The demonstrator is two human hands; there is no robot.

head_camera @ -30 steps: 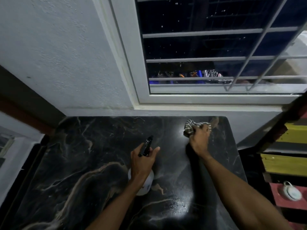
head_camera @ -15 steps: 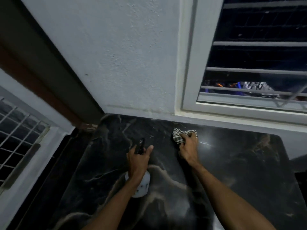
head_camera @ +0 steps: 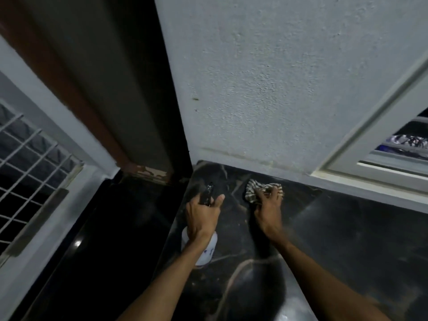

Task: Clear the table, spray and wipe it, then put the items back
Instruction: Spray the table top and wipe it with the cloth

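Left hand (head_camera: pixel 202 216): we grip a white plastic spray bottle (head_camera: pixel 205 252).
Right hand (head_camera: pixel 268 213): we clutch a striped cloth (head_camera: pixel 253 189) against the black marble table (head_camera: pixel 347 239).

Glossy black marble tabletop (head_camera: pixel 347 239) with pale brown veins, far edge against a white wall (head_camera: pixel 278 89). Over its left edge, a spray bottle (head_camera: pixel 209 250): rounded white body, black trigger head, nozzle aimed toward the wall, gripped round the neck by the left hand (head_camera: pixel 202 216). Just to the right, a crumpled brown-and-white striped cloth (head_camera: pixel 252 188), held down on the tabletop near the far edge, clutched in the right hand (head_camera: pixel 268 212).
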